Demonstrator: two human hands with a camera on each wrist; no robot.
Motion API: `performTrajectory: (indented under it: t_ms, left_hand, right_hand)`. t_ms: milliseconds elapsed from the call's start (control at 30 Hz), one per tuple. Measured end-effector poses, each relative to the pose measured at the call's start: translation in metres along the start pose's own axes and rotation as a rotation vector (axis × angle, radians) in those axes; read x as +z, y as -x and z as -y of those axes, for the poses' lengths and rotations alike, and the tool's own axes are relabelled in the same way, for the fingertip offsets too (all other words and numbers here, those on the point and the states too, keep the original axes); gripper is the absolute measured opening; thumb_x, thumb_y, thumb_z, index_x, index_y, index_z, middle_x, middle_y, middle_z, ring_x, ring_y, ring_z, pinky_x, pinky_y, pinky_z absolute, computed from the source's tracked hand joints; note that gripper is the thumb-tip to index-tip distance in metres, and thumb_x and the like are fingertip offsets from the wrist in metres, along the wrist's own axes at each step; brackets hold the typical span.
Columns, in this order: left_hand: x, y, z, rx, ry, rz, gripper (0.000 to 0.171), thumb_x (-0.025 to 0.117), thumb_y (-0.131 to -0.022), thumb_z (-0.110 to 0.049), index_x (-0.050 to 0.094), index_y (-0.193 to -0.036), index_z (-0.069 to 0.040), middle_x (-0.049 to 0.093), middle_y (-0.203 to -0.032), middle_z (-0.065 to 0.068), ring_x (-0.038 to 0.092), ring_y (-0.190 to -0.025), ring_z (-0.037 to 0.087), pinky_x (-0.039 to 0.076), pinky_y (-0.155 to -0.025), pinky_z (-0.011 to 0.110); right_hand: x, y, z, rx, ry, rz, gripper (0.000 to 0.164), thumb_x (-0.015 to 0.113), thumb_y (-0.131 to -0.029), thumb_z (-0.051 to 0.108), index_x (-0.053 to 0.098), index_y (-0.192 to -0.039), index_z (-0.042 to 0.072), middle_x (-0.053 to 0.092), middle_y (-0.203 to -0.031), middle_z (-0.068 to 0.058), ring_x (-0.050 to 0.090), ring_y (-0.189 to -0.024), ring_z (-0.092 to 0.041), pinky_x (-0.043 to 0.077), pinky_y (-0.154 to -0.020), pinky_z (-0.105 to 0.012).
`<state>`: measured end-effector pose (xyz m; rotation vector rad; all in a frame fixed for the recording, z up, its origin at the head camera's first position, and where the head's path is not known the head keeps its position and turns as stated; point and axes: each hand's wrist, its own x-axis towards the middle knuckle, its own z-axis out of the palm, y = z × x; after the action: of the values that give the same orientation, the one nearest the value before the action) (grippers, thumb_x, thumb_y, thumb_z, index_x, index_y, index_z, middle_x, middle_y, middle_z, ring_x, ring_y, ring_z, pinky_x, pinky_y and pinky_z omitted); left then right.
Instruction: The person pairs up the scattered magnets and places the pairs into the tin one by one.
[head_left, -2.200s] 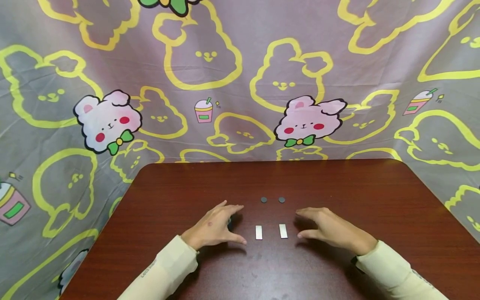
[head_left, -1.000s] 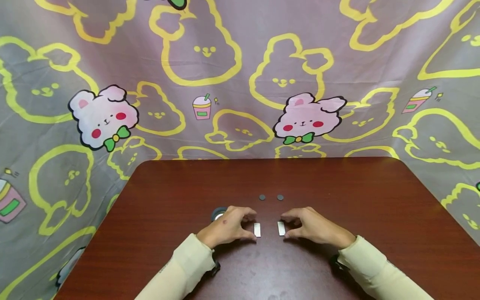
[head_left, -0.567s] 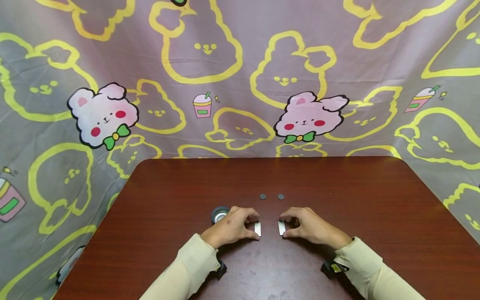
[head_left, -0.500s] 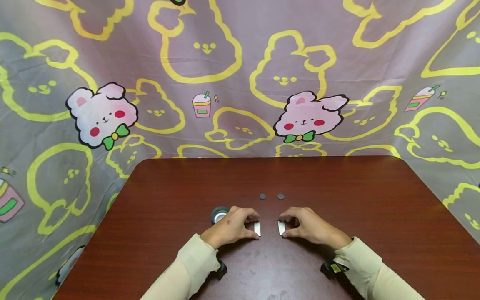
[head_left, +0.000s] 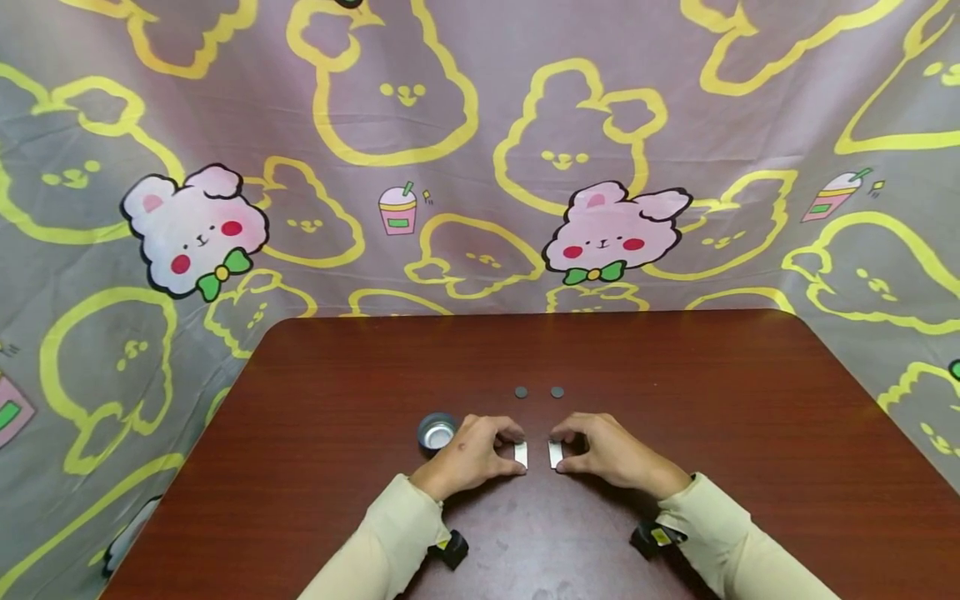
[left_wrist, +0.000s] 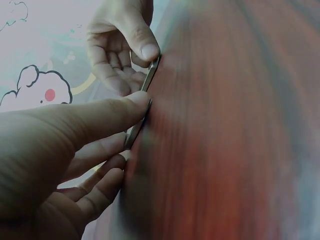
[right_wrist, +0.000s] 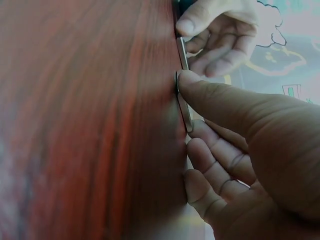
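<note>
Two small, thin, pale rectangular plates [head_left: 521, 455] stand side by side low on the table, a narrow gap between them. My left hand [head_left: 471, 454] pinches the left plate by its near and far ends, thumb nearest me. Mirroring it, my right hand [head_left: 609, 451] holds the right plate [head_left: 555, 455] between thumb and fingertips. From the left wrist, the left plate [left_wrist: 136, 131] shows its thin metallic edge close over the wood. In the right wrist view, the right plate [right_wrist: 185, 112] lies between thumb and finger, partly hidden by the thumb.
Beyond the hands, two small dark discs [head_left: 521, 392] lie apart on the brown table [head_left: 720, 400]. A dark round dish [head_left: 437, 433] with a silvery inside sits behind my left hand, partly covered by it. A patterned cloth [head_left: 480, 100] hangs behind the table.
Both hands came inward from beside the plates and took hold of one each. Since half a second ago, the plates have moved closer together. The dish behind my left hand shows more.
</note>
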<state>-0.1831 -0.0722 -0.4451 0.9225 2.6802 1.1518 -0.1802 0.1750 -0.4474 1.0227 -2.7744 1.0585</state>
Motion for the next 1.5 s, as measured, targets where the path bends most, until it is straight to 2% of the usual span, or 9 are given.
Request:
performTrajectory:
  t_ms: [267,433,567,700,900,1033,1500]
  left_hand:
    - [0.006,-0.005,0.0,-0.005,0.03,-0.011,0.036,0.09,-0.075,-0.018,0.073,-0.105,-0.008,0.074,-0.098,-0.001,0.065,-0.085,0.007,0.052,-0.076,0.021]
    - [0.008,-0.008,0.0,-0.004,0.017,-0.017,0.037,0.091,-0.074,-0.018,0.073,-0.105,-0.009,0.074,-0.097,-0.001,0.063,-0.081,0.005,0.051,-0.073,0.019]
    - [0.008,-0.008,0.0,0.0,0.006,-0.017,0.037,0.09,-0.074,-0.018,0.073,-0.105,-0.009,0.074,-0.097,-0.002,0.063,-0.082,0.005,0.051,-0.074,0.019]
    - [0.008,-0.009,-0.001,0.002,0.01,-0.013,0.036,0.09,-0.075,-0.017,0.073,-0.106,-0.009,0.074,-0.098,-0.002,0.063,-0.083,0.005,0.051,-0.075,0.02]
    - [0.01,-0.009,-0.001,-0.012,0.027,-0.012,0.038,0.09,-0.074,-0.017,0.073,-0.107,-0.009,0.074,-0.1,-0.001,0.064,-0.085,0.005,0.052,-0.077,0.02]
    - [0.011,-0.01,-0.001,-0.026,0.049,-0.013,0.039,0.091,-0.073,-0.017,0.073,-0.107,-0.01,0.074,-0.1,-0.001,0.064,-0.085,0.005,0.052,-0.077,0.021]
    - [0.008,-0.011,0.0,-0.025,0.056,0.0,0.038,0.09,-0.074,-0.016,0.073,-0.107,-0.01,0.074,-0.1,-0.002,0.065,-0.088,0.006,0.051,-0.078,0.021]
  right_hand:
    - [0.004,-0.004,0.003,-0.012,0.007,-0.013,0.029,0.088,-0.075,0.011,0.073,-0.099,0.006,0.067,-0.089,0.003,0.061,-0.082,-0.011,0.052,-0.072,-0.028]
    - [0.006,-0.006,0.005,-0.026,0.011,-0.009,0.028,0.087,-0.074,0.006,0.072,-0.098,0.005,0.067,-0.089,0.003,0.061,-0.082,-0.011,0.052,-0.072,-0.027]
    - [0.006,-0.007,0.007,-0.054,0.006,0.003,0.029,0.087,-0.076,0.008,0.073,-0.102,0.005,0.066,-0.091,0.003,0.06,-0.082,-0.012,0.052,-0.071,-0.027]
    - [0.006,-0.007,0.008,-0.033,0.012,0.042,0.032,0.086,-0.078,0.013,0.073,-0.106,0.004,0.065,-0.093,0.003,0.059,-0.083,-0.011,0.051,-0.072,-0.027]
    - [0.007,-0.008,0.01,0.004,0.026,0.097,0.036,0.085,-0.08,0.019,0.074,-0.111,0.003,0.058,-0.089,0.004,0.05,-0.077,-0.009,0.044,-0.066,-0.023]
    - [0.007,-0.008,0.012,-0.002,0.037,0.087,0.035,0.085,-0.08,0.019,0.074,-0.109,0.002,0.056,-0.086,0.004,0.048,-0.074,-0.008,0.042,-0.063,-0.022]
    - [0.008,-0.011,0.017,0.002,0.059,0.091,0.032,0.084,-0.082,0.018,0.075,-0.108,0.002,0.059,-0.089,0.003,0.052,-0.079,-0.01,0.046,-0.068,-0.024]
